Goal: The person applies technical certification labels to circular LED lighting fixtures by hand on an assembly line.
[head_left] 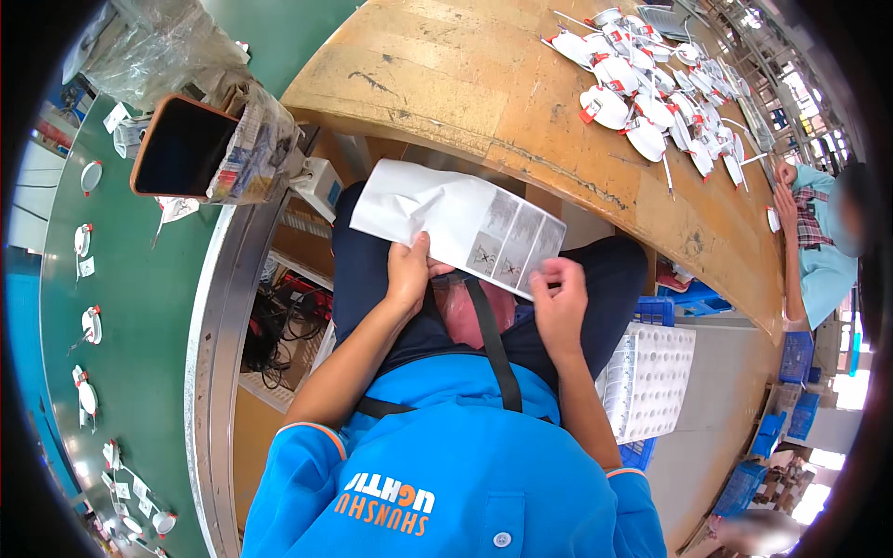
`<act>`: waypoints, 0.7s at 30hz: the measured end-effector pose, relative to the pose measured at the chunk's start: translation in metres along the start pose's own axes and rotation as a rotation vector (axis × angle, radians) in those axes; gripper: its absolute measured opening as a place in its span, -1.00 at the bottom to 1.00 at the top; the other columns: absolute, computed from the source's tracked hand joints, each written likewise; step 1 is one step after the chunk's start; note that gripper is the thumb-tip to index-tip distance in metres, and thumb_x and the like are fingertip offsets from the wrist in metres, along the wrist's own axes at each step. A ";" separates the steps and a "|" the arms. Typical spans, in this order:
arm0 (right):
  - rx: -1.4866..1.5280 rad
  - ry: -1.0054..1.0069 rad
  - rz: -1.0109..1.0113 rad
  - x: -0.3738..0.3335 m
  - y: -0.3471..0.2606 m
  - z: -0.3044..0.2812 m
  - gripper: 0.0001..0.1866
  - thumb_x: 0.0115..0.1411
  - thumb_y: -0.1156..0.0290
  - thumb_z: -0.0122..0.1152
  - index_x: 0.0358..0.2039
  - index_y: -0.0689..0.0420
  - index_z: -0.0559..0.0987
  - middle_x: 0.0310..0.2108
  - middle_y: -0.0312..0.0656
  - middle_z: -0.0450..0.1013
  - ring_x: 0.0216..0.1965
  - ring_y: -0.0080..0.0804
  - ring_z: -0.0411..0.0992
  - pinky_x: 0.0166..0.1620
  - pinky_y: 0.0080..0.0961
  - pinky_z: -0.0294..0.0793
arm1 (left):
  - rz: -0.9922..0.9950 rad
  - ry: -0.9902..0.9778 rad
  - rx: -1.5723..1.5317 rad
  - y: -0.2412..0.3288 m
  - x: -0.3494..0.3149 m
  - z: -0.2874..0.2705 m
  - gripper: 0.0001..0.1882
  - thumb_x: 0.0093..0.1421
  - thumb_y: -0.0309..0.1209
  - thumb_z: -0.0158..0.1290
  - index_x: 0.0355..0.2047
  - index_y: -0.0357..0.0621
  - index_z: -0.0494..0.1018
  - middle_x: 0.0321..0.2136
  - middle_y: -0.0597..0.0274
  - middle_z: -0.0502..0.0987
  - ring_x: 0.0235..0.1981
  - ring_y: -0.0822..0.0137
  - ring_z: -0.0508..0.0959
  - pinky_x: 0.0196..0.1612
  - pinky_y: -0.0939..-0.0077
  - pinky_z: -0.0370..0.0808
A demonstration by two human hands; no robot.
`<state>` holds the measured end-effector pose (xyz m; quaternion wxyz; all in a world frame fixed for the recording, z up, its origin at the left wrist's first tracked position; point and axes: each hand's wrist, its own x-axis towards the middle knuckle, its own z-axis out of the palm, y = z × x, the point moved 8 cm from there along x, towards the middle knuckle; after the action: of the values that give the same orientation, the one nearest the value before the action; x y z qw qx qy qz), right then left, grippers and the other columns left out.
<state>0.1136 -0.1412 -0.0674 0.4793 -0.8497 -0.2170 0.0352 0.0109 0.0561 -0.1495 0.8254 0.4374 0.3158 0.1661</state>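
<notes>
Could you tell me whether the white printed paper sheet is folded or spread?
Spread: white printed paper sheet lies flat between left hand and right hand.

White lamp fittings [642, 93] crowd the wooden table [465, 84].

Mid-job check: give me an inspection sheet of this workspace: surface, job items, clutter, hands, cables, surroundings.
Surface: scuffed wooden bench ahead; green conveyor belt on the person's left.
Job's things: white paper sheet with small printed pictures, held over the lap.
Clutter: pile of round white lamp fittings on the bench; single fittings spaced along the belt; dark phone propped at the belt's edge; white tray of round cells by the right knee.
Hands: left hand and right hand both pinch the sheet's lower edge.
Cables: dark tangle under the belt frame.
Surroundings: co-worker's sleeve at right; blue crates.
</notes>
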 end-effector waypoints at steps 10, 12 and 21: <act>0.141 -0.142 0.113 0.014 0.010 -0.036 -0.78 -0.03 0.56 0.15 -0.31 0.31 0.50 -0.45 -0.23 0.49 -0.39 -0.62 0.40 -0.27 -0.67 0.37 | -0.771 -0.389 -0.071 -0.062 -0.074 0.048 -0.64 0.25 -0.27 -0.26 -0.07 -0.28 0.17 -0.24 0.06 0.44 -0.22 0.23 0.49 -0.22 0.48 0.46; 0.159 -0.203 0.056 0.021 -0.003 -0.051 -0.86 -0.02 0.58 0.13 -0.39 0.31 0.53 -0.47 -0.26 0.49 -0.43 -0.68 0.38 -0.33 -0.69 0.36 | -0.852 -0.453 0.110 -0.058 -0.088 0.042 -0.72 0.20 -0.30 -0.13 -0.19 -0.27 0.29 -0.36 0.13 0.47 -0.29 0.34 0.50 -0.26 0.56 0.44; -0.360 -0.727 -0.220 0.053 -0.065 -0.059 -0.81 -0.13 0.55 0.15 -0.40 0.21 0.53 -0.52 -0.10 0.47 -0.48 -0.40 0.42 -0.33 -0.50 0.36 | 0.677 -0.290 0.966 0.048 -0.033 0.083 -0.19 -0.34 -0.52 0.29 0.00 -0.24 0.21 -0.18 0.08 0.39 -0.13 0.23 0.40 -0.08 0.40 0.33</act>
<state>0.1561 -0.1382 0.0262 0.2162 -0.8238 -0.4643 0.2427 0.0420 0.0135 -0.0628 0.4695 0.8570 0.0831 0.1958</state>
